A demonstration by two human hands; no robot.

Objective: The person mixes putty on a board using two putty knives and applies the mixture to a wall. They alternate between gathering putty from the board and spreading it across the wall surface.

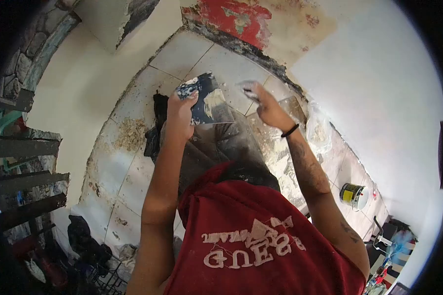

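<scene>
My left hand [181,110] is closed around the left edge of a flat dark board [207,82], held in front of my body. A lump of cream-coloured putty [214,104] lies on the board, and paler smears mark its upper left corner. To the right of the board, my right hand [271,112] is raised and closed on a putty knife [248,89]. Motion blurs the knife, so its blade edge does not show clearly. A gap separates the knife from the board.
Dusty floor tiles [170,56] carry debris and crumbs. Ahead, the wall [320,64] has bare patches and peeling red paint [238,22]. A clear plastic bag [319,130] and a tin bucket [350,195] are at right. Dark stair treads [29,184] rise at left.
</scene>
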